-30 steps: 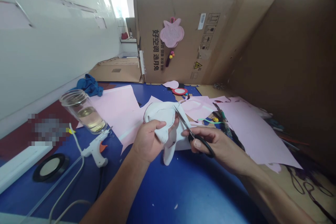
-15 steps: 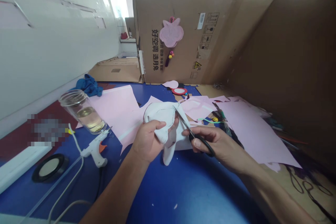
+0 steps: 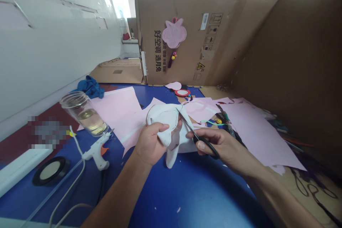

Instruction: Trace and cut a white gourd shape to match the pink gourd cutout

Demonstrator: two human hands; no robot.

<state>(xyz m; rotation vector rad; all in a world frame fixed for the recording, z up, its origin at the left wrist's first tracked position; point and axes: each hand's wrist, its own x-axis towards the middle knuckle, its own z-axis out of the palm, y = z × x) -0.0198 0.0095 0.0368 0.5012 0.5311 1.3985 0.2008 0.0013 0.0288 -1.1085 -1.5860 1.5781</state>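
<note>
Left hand (image 3: 152, 144) pinches the white cutout (image 3: 162, 115), thumb on top, mid-scene over the blue table (image 3: 184, 192). Right hand (image 3: 213, 142) grips black-handled scissors (image 3: 196, 137); blades lie across the cutout, tips near its far edge. Glue gun (image 3: 96, 154) at left, glass jar (image 3: 92, 121) beyond it. Large pink sheet (image 3: 259, 131) at right.
</note>
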